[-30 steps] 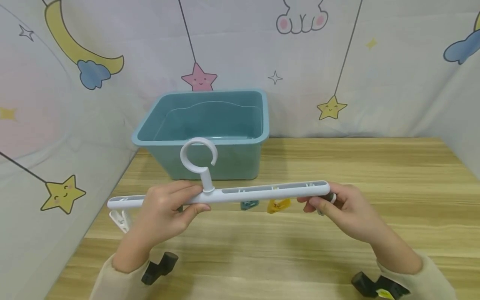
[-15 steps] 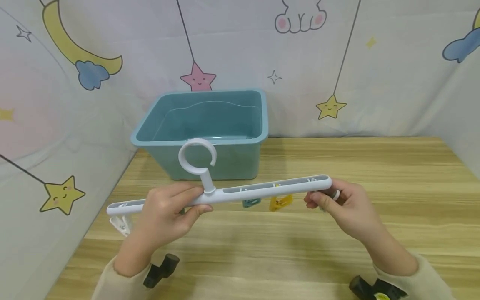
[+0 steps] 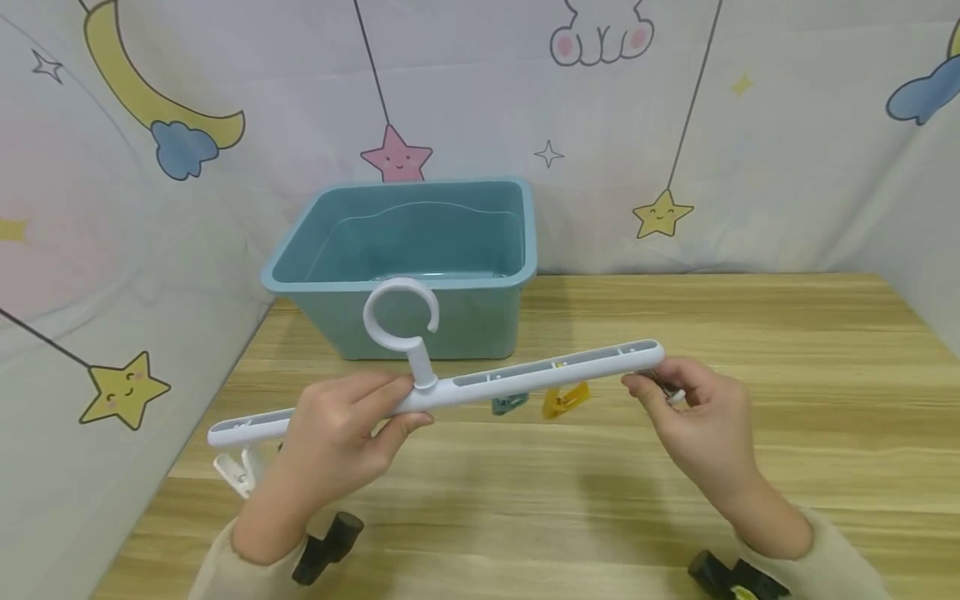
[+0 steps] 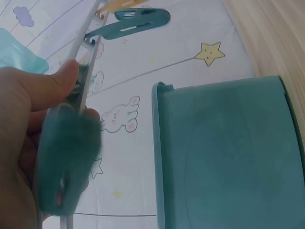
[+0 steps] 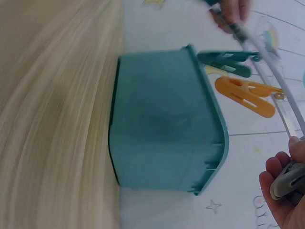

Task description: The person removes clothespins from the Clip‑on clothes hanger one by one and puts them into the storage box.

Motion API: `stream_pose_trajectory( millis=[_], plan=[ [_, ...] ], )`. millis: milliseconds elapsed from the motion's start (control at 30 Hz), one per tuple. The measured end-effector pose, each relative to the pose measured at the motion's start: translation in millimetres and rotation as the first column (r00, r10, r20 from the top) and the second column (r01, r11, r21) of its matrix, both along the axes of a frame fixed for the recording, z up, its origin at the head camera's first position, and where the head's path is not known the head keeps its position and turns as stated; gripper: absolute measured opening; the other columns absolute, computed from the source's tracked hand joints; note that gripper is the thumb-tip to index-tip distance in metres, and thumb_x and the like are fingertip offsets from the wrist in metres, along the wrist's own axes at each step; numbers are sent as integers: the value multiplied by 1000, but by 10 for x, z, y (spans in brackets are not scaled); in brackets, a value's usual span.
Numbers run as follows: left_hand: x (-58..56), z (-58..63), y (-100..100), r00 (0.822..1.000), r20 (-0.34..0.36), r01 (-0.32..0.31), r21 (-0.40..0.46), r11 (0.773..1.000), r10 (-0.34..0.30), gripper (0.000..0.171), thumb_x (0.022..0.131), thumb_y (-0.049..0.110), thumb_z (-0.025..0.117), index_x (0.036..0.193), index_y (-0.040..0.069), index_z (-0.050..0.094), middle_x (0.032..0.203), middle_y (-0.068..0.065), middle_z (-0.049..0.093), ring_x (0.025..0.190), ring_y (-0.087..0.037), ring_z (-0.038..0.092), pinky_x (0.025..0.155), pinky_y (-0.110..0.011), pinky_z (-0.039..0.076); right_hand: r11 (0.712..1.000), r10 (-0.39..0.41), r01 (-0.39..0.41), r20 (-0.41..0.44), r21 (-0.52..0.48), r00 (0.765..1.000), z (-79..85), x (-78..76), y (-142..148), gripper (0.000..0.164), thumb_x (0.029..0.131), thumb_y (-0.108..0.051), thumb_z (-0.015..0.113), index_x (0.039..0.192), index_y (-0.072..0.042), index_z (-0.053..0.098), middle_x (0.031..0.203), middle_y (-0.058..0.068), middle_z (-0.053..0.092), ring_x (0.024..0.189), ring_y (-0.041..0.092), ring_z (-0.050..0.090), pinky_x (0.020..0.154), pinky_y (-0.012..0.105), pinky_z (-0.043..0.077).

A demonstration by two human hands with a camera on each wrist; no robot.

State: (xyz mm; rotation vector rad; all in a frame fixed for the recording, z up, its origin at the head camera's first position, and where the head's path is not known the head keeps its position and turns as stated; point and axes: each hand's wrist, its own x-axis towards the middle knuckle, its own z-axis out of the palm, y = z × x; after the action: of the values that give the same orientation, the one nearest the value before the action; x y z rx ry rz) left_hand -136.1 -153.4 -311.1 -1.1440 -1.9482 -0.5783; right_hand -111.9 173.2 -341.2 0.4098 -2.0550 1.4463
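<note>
A white clip hanger [image 3: 551, 372] with a ring-shaped hook [image 3: 397, 315] is held up above the table, its right end higher than its left. My left hand [image 3: 341, 433] grips the bar just left of the hook. Under its right end, my right hand [image 3: 705, 412] holds a grey clothespin [image 5: 289, 180], partly hidden by fingers in the head view. Between the hands hang a teal clothespin [image 3: 510, 403] and an orange clothespin [image 3: 566, 400]. By the left hand is another teal clothespin [image 4: 66, 162], blurred. A white clothespin [image 3: 236, 473] dangles near the left end.
A blue-green plastic bin [image 3: 405, 333] stands at the back left of the wooden table [image 3: 750, 333], behind the hanger. Printed cloth [image 3: 465, 92] with stars and a moon forms the back and sides. A black wrist mount [image 3: 327, 548] sits on the left sleeve.
The hanger has tilted, its right end rising and its left end dipping. The right hand has shifted slightly at the right-end clothespin; the left hand keeps its grip on the bar.
</note>
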Motion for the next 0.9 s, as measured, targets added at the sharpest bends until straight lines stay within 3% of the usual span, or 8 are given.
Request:
stream_pose_trajectory(
  millis=[67,133,367,600,900],
  plan=[
    [18,-2,4,1000,5,-12,-5,1000,12,36,98,36,55,86,4,66,72,-3,65,53,-11,53,44,-23,43,1000,-8,8,-93,3,996,-32,-46,3,15,71,19,74,80,8,69,73,-12,68,61,-2,56,50,10,40],
    [29,-2,5,1000,21,-17,-9,1000,17,36,98,36,55,87,4,67,72,-3,65,53,-11,53,44,-23,43,1000,5,-4,-125,2,992,-41,-73,6,15,71,19,74,80,9,69,74,-11,69,60,-2,56,48,12,39],
    [24,9,-16,1000,29,-12,16,1000,11,36,97,35,57,88,2,69,74,-4,67,53,-11,54,44,-22,42,999,-9,12,-58,48,998,29,-60,-12,16,74,13,75,85,2,72,74,-14,69,59,-1,55,41,19,33],
    [-1,1,-37,999,42,-10,29,1000,9,36,96,36,58,87,3,69,74,-4,67,52,-10,51,44,-21,40,996,11,-8,-31,91,999,48,-43,-15,13,79,9,73,90,2,72,74,-7,70,62,0,57,46,17,38],
    [-38,15,-66,998,54,-30,37,999,28,38,96,38,58,86,3,69,73,-4,66,49,-8,47,42,-19,37,996,18,-17,-16,83,1000,59,-73,6,16,79,11,71,92,1,73,78,-14,68,64,2,53,48,17,38]
  ],
)
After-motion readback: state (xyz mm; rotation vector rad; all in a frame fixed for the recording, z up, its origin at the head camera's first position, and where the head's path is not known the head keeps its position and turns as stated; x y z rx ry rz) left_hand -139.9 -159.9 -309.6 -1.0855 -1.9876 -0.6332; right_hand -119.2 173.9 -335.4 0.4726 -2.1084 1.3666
